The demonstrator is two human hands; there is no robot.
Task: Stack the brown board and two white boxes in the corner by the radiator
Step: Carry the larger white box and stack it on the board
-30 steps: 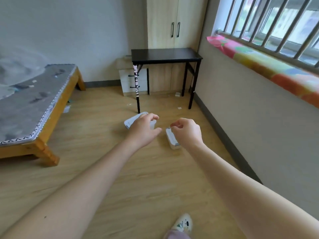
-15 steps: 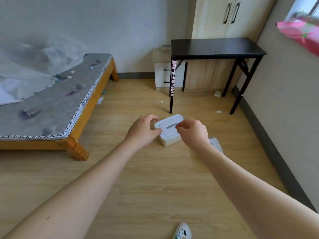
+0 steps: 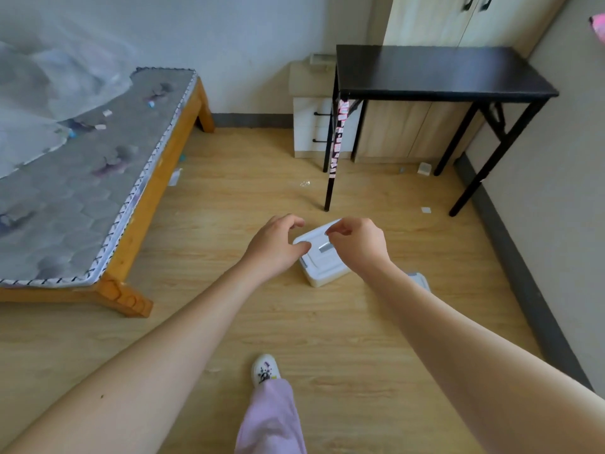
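Observation:
A white lidded box (image 3: 322, 260) with a grey handle recess lies on the wooden floor in front of me. My left hand (image 3: 275, 245) hovers at its left edge with the fingers curved and apart, holding nothing. Over the box's right half, my right hand (image 3: 358, 249) has loosely curled fingers and is empty too. I cannot tell whether either hand touches the box. A second white box (image 3: 420, 280) shows partly behind my right forearm. The brown board and the radiator are out of view.
A black table (image 3: 438, 72) stands against the right wall, with a white drawer unit (image 3: 309, 126) and a wardrobe (image 3: 425, 21) behind it. A wooden bed (image 3: 98, 178) fills the left. Small scraps litter the floor. My foot (image 3: 265, 370) is below.
My view has swung left and down and come closer. The first box now lies between my hands; the second has slid right behind my forearm. My leg has stepped into view.

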